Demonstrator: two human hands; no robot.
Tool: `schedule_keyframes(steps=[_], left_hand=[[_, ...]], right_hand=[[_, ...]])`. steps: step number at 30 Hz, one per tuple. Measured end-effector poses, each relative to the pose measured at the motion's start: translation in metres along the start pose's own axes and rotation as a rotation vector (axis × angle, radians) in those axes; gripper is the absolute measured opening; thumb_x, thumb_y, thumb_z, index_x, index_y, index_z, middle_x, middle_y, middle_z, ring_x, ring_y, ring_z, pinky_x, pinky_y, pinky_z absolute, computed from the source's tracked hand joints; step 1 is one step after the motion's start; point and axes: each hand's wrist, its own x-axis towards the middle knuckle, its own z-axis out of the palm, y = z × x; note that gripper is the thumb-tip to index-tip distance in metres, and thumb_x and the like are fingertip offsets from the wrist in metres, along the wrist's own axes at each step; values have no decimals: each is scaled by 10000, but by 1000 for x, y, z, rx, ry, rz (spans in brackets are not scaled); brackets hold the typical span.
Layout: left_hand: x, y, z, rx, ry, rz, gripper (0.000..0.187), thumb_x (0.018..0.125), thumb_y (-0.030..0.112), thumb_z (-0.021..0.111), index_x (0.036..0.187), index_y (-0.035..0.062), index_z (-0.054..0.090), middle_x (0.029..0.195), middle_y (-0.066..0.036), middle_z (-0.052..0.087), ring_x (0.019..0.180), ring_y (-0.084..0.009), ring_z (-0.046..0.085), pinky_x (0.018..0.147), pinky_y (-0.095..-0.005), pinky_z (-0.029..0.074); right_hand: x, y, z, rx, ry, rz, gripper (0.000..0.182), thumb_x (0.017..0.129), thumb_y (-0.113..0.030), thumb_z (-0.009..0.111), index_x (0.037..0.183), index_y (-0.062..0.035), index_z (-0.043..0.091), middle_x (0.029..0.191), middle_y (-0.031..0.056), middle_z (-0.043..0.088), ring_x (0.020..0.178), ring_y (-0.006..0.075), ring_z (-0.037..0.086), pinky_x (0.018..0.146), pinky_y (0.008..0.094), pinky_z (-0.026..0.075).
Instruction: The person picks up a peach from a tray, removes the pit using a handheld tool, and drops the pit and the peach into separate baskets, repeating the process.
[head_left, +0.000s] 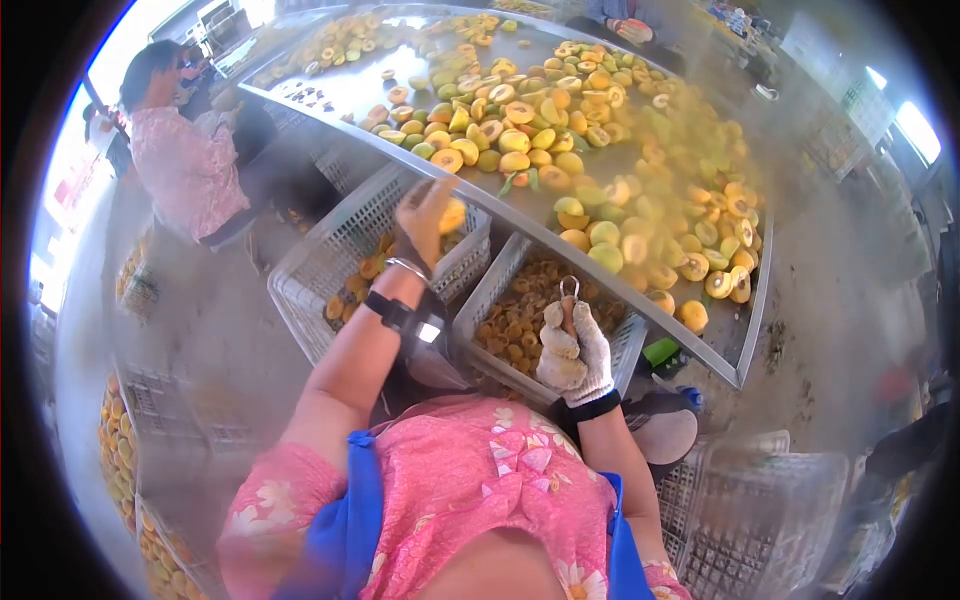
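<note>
My left hand (425, 215), bare, is over the left crate beside the metal table's edge. A yellow peach half (452, 216) lies against its palm side, under the bent fingers; the thumb is hidden. My right hand (575, 350), in a soiled white glove, is closed around the wooden handle of a pitting tool (569, 295), its metal loop pointing up. It is over the right crate (478, 300), which holds small orange-brown pieces, perhaps pits. The left crate (300, 285) contains peach halves (352, 285).
Many cut peaches (515, 140) are heaped on the metal table (640, 165). A person in a pink top (185, 170) sits at the left, and another person's hand (632, 30) shows at the far side. Stacked crates (765, 510) stand at right; peach-filled crates (118, 440) are at left.
</note>
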Motion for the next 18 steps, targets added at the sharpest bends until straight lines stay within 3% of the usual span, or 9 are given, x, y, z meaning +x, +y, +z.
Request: schedule_keyframes(steps=[3,4,6,8,9,12,14,18], left_hand=[[39,-3,-13,301,-8,154,272,944,219,664,1126,19,689,944,-83,690,838,-129,648,749,-271,529],[46,-5,-4,463,-56,201,315,936,228,652,1199,57,676,1030,-106,682,890,-140,659,776,-294,530],[63,-16,24,617,-231,346,305,954,195,652,1222,50,650,1017,-29,638,910,-136,620,810,-261,503],[66,-4,65,847,-357,382,370,941,263,655,1260,77,625,1134,-122,646,1047,-233,630,912,-333,496],[77,-14,79,695,-478,266,429,918,319,654,1273,80,616,1220,-193,630,1156,-311,604,987,-383,472],[104,-18,125,1159,-576,215,495,868,319,615,1294,66,606,1287,-209,613,1158,-346,612,1009,-398,473],[127,-43,144,1249,-765,407,526,843,262,596,1339,88,580,1276,-233,622,1193,-384,591,1015,-425,474],[132,-60,197,1442,-882,219,560,837,201,618,1378,74,551,1333,-235,595,1201,-389,594,1004,-433,483]], right_hand=[[7,-4,0,19,-23,-37,419,1056,-461,443,1112,-61,556,663,-9,479,379,94,375,349,265,324],[10,-3,1,32,-8,-27,416,1054,-465,444,1112,-68,556,668,-9,480,380,102,379,351,268,327],[12,-3,11,18,83,-16,403,1040,-490,460,1066,-99,553,657,-8,479,374,109,378,339,272,323],[12,-6,12,20,71,-22,400,1040,-496,454,1069,-108,547,663,-11,480,376,113,380,340,268,322],[11,-8,14,8,78,-32,404,1039,-501,454,1071,-109,546,664,-12,480,377,113,380,344,268,319],[7,-12,15,-35,71,-63,414,1036,-512,452,1079,-112,548,667,-14,483,377,114,376,354,270,311],[6,-14,13,-50,66,-81,417,1036,-516,450,1082,-113,550,669,-15,486,377,116,373,360,273,306],[6,-18,10,-30,101,-88,404,1037,-507,454,1082,-116,548,664,-17,486,373,127,367,367,282,308]])
